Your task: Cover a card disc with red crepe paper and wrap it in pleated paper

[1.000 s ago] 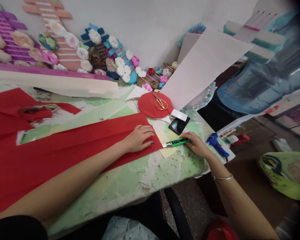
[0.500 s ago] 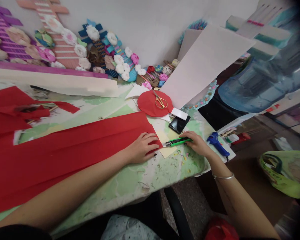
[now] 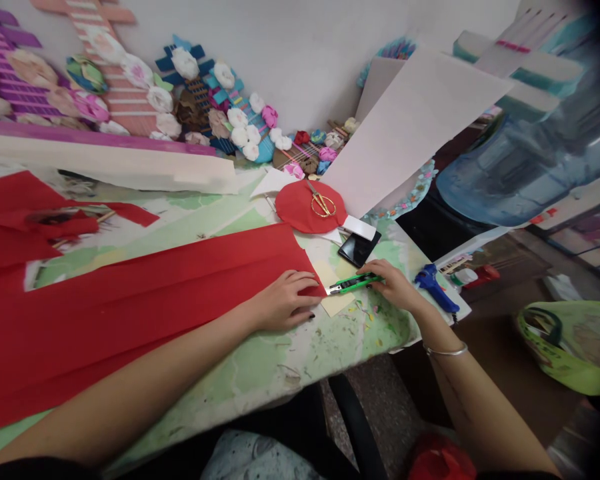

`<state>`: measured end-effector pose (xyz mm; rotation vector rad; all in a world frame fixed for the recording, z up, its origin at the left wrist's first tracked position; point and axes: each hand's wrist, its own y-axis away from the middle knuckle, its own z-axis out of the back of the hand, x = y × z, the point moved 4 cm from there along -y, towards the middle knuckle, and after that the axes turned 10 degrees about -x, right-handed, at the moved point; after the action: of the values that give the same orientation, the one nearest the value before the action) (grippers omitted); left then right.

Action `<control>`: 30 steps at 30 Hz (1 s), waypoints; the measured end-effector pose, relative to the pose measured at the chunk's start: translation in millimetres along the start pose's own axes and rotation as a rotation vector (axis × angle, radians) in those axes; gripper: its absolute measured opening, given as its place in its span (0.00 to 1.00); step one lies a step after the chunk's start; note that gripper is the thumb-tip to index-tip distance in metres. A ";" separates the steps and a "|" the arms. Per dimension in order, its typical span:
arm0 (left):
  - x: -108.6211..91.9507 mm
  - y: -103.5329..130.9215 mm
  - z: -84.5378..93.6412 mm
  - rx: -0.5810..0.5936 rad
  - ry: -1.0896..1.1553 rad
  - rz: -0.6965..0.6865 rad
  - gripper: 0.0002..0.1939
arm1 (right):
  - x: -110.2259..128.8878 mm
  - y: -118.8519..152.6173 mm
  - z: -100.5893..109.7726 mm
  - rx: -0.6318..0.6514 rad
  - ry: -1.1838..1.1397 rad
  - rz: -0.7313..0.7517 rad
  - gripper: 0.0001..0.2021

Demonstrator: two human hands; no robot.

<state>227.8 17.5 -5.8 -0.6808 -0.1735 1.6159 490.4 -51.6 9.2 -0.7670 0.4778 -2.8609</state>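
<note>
My left hand point(image 3: 289, 300) lies flat on the right end of a long red sheet point(image 3: 180, 287), fingers stretched out, pressing it to the table. A green utility knife point(image 3: 353, 284) is held by its back end in my right hand point(image 3: 387, 283). Its blade points left and meets the sheet's right edge, close to my left fingertips. A pale yellow card point(image 3: 339, 305) lies under the knife and partly beneath the sheet. Whether the sheet is paper or cloth I cannot tell.
Gold-handled scissors point(image 3: 323, 204) rest on a red disc point(image 3: 300, 212) behind the sheet. Beside it lie a black phone point(image 3: 360, 249) and a white block point(image 3: 361, 227). A blue glue gun point(image 3: 436, 287) sits at the table's right edge. Tall white board point(image 3: 415, 120) leans at the back.
The knife has shifted very slightly, its blade staying at the sheet's edge. My left hand has hardly moved on the red sheet.
</note>
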 end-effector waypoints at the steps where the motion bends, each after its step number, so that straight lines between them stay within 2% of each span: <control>1: 0.5 0.3 -0.6 0.000 0.001 0.006 0.17 | 0.3 0.5 -0.1 -0.003 -0.002 0.000 0.20; 8: 2.9 1.7 -4.1 0.034 -0.016 0.008 0.19 | -3.4 7.7 -2.0 0.009 -0.002 -0.005 0.20; 16: 2.1 1.7 -4.6 0.049 0.005 -0.012 0.19 | -0.9 2.8 -4.4 0.014 -0.015 0.010 0.20; 21: 3.4 1.3 -5.7 0.070 0.043 0.013 0.27 | -0.1 3.8 -4.2 0.008 -0.008 0.008 0.20; 30: 3.3 -0.2 -10.2 0.185 0.005 0.088 0.31 | 2.3 3.6 -5.8 0.025 -0.011 0.006 0.19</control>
<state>233.2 17.8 -15.0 -0.5562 0.0102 1.6901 485.7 -53.9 4.2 -0.7756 0.4411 -2.8496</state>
